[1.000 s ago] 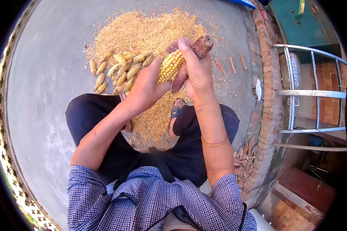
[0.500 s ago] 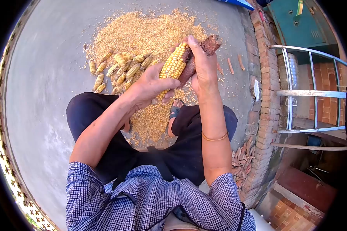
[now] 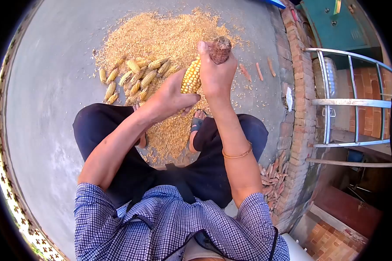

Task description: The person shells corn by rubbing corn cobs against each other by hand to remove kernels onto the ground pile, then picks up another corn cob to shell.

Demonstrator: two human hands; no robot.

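Observation:
My left hand [image 3: 172, 96] is wrapped round the lower part of a yellow corn cob [image 3: 191, 78] that still bears its kernels. My right hand [image 3: 217, 76] grips a dark reddish-brown cob [image 3: 221, 48], whose rough end sticks out above the fist. The two cobs meet between my hands, and the right fist hides most of the darker one. Below and beyond them, loose kernels [image 3: 161, 39] are spread over the grey floor. Several yellow cobs [image 3: 148, 78] lie in a heap left of my hands.
Several thin reddish bare cobs [image 3: 258, 71] lie to the right, and more are piled [image 3: 274, 180] by the low brick edge [image 3: 302, 95]. A metal rail [image 3: 353, 102] stands beyond it. My sandalled foot [image 3: 197, 124] rests among kernels.
The dark cob has swung more upright and shifted left within my right hand, now covering more of it. The yellow cob has tilted more upright, its upper end now partly hidden by the right hand.

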